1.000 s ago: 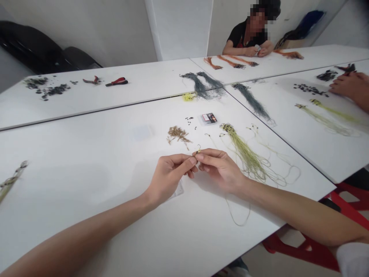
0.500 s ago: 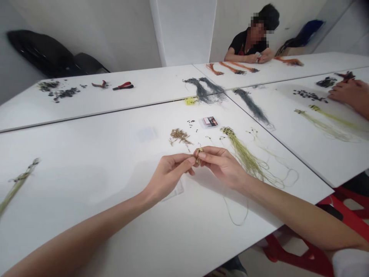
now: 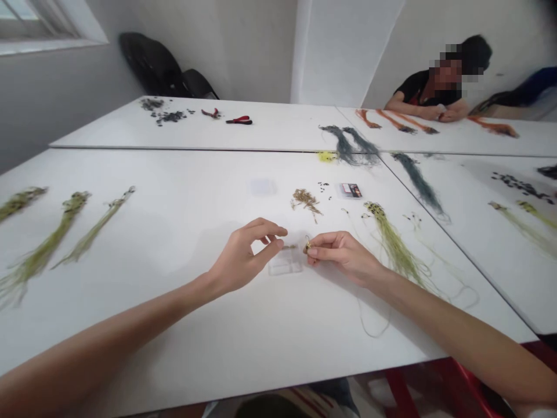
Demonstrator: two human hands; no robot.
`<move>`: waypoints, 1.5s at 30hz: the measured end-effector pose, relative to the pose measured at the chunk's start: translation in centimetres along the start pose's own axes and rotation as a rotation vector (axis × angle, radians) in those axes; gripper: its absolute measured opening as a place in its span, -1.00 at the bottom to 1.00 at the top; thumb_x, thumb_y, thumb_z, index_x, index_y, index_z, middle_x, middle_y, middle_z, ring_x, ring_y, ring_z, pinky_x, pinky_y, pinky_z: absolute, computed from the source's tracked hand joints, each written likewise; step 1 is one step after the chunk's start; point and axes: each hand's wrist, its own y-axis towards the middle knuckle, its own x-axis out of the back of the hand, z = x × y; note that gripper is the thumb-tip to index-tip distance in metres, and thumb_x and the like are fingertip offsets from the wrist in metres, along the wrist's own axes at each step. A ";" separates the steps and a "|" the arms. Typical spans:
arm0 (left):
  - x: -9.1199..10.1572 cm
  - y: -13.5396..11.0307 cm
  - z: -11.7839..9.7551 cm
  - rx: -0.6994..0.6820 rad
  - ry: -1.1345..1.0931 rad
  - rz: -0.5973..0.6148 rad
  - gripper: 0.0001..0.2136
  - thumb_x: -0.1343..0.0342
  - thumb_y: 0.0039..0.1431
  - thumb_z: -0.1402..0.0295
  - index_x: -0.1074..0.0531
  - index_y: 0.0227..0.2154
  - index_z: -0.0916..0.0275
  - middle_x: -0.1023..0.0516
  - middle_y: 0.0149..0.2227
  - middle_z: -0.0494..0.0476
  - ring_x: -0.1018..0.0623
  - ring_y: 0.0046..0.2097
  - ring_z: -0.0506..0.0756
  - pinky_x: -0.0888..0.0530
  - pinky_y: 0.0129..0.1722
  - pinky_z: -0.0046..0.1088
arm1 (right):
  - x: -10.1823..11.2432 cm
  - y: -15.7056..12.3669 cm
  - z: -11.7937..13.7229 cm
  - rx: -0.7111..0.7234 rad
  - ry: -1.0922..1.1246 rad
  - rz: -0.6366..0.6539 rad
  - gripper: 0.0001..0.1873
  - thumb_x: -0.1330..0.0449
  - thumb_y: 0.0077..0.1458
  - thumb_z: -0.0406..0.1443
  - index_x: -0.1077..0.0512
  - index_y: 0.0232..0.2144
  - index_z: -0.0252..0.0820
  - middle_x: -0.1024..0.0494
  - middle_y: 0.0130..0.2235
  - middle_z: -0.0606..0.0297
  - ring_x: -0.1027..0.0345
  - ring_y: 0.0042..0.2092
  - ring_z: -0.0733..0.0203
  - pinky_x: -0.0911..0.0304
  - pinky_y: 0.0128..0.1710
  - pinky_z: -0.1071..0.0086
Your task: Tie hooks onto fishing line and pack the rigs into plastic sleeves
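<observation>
My right hand (image 3: 342, 255) pinches a small fishing hook (image 3: 307, 241) between thumb and fingers, its bend pointing up. A thin yellow-green line (image 3: 365, 331) loops on the table below that hand. To the left, my left hand (image 3: 241, 255) is apart from the hook, thumb and fingers spread with nothing visible between them. Just beyond its fingertips lies a clear compartment box (image 3: 285, 267) with small brownish pieces at its far edge. Past the hands sits a pile of small gold-brown metal pieces (image 3: 306, 200). A bundle of yellow-green lines (image 3: 395, 244) lies beyond my right hand.
A labelled small box (image 3: 350, 190), a pale translucent lid (image 3: 261, 186) and dark green bundles (image 3: 343, 142) lie farther back. Red-handled pliers (image 3: 239, 120) are on the far table. More yellow-green bundles (image 3: 65, 232) lie left. A person (image 3: 429, 96) sits across, near orange bundles (image 3: 400, 121).
My left hand has let go of the hook and moved left, its fingers opening. My right hand still holds the hook. The view has turned left, showing more bundles there.
</observation>
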 end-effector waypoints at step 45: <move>0.0 -0.1 0.8 0.022 0.230 0.106 -0.77 0.00 0.24 0.36 -0.59 -0.34 0.07 -0.42 -0.01 0.09 -0.36 0.02 0.19 -0.26 0.07 -0.04 | -3.2 1.9 1.3 0.406 -0.907 0.019 -0.61 -0.30 0.00 -0.40 -0.35 -0.11 -0.03 -0.58 -0.29 0.40 -0.47 -0.22 0.18 -0.20 0.00 0.21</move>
